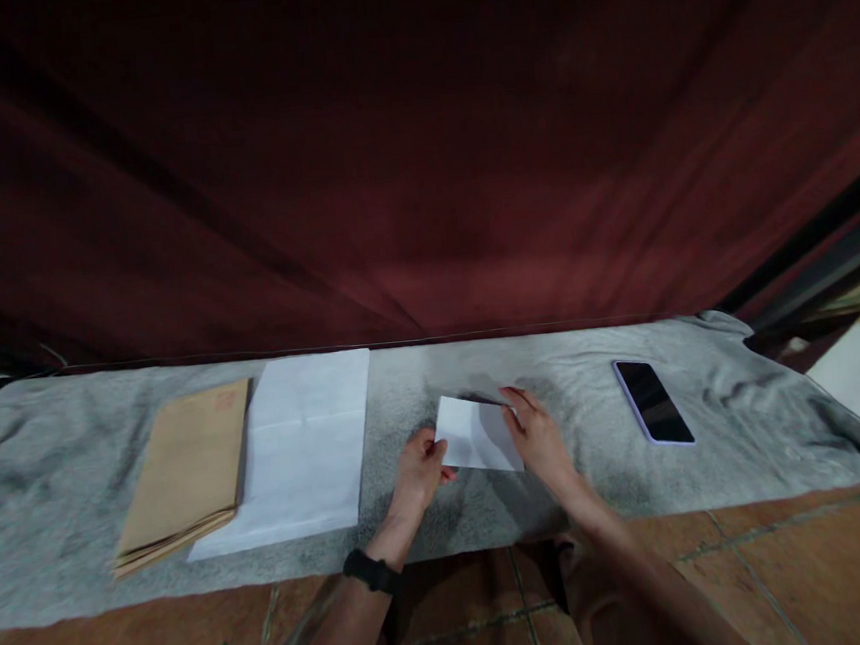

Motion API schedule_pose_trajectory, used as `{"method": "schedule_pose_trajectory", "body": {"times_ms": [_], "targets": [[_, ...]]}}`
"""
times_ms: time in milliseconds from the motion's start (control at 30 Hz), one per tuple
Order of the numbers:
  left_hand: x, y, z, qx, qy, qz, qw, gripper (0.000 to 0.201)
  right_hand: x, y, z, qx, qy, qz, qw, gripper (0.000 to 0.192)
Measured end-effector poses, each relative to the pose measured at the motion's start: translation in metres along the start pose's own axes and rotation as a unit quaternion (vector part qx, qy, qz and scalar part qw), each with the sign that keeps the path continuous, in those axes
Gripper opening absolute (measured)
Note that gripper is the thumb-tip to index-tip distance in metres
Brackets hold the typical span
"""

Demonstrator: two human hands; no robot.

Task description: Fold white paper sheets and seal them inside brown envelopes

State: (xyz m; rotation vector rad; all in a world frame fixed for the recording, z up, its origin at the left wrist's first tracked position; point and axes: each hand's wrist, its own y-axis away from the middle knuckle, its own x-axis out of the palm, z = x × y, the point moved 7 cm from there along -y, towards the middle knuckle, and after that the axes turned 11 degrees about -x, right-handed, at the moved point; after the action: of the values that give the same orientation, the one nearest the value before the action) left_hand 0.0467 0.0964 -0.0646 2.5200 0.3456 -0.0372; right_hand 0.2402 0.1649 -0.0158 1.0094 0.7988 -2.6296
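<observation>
1. Head view: A person's left hand [422, 467] and right hand [536, 434] hold a folded white sheet of paper [477, 435] low over a grey cloth [599, 448] spread on a tiled floor [796, 551].
2. The left hand's fingers are closed on the paper's left edge; the right hand's fingers pinch its upper right corner, with the palm lying along the right edge.
3. A black watch [372, 572] sits on the left wrist.
4. To the left on the cloth lies a larger white sheet [298, 454], flat and showing fold creases, and just beside it, farther left, a stack of brown envelopes [183, 475], its edge touching or slightly overlapping the sheet.
5. To the right of the hands, well apart from the paper, a phone [653, 401] lies face up with a dark screen.
6. A dark red curtain [414, 143] hangs behind the cloth, filling the upper frame.
</observation>
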Motion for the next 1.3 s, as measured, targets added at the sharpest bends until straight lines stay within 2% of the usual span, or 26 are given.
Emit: {"method": "schedule_pose_trajectory", "body": {"times_ms": [100, 200, 300, 400, 700, 900, 1100, 1233, 1300], "targets": [[0.000, -0.003, 0.002, -0.004, 0.003, -0.010, 1.000, 0.014, 0.029, 0.025, 0.039, -0.065, 0.012, 0.052, 0.997, 0.050], [-0.002, -0.003, 0.001, 0.002, -0.017, -0.030, 0.999, 0.012, 0.060, 0.057, 0.076, -0.161, 0.068, 0.123, 0.977, 0.062], [-0.004, 0.001, -0.006, 0.028, -0.193, -0.085, 0.977, 0.012, 0.073, 0.078, 0.087, -0.194, 0.122, 0.146, 0.962, 0.070], [-0.006, 0.007, -0.014, 0.046, -0.326, -0.129, 0.935, 0.013, 0.070, 0.084, 0.081, -0.187, 0.154, 0.139, 0.960, 0.072], [-0.008, 0.012, -0.021, 0.041, -0.425, -0.143, 0.893, 0.018, 0.048, 0.091, 0.060, -0.185, 0.177, 0.116, 0.960, 0.075], [-0.009, 0.009, -0.023, 0.033, -0.437, -0.128, 0.890, 0.012, 0.030, 0.098, 0.044, -0.166, 0.184, 0.109, 0.963, 0.077], [-0.011, 0.012, -0.023, 0.027, -0.454, -0.140, 0.879, 0.012, 0.018, 0.102, 0.029, -0.154, 0.187, 0.097, 0.965, 0.071], [-0.016, 0.020, -0.025, 0.037, -0.494, -0.199, 0.845, 0.022, 0.016, 0.098, 0.026, -0.144, 0.189, 0.094, 0.967, 0.063], [-0.012, 0.027, -0.031, 0.094, -0.493, -0.234, 0.833, 0.024, 0.014, 0.092, 0.025, -0.124, 0.188, 0.094, 0.970, 0.055]]}}
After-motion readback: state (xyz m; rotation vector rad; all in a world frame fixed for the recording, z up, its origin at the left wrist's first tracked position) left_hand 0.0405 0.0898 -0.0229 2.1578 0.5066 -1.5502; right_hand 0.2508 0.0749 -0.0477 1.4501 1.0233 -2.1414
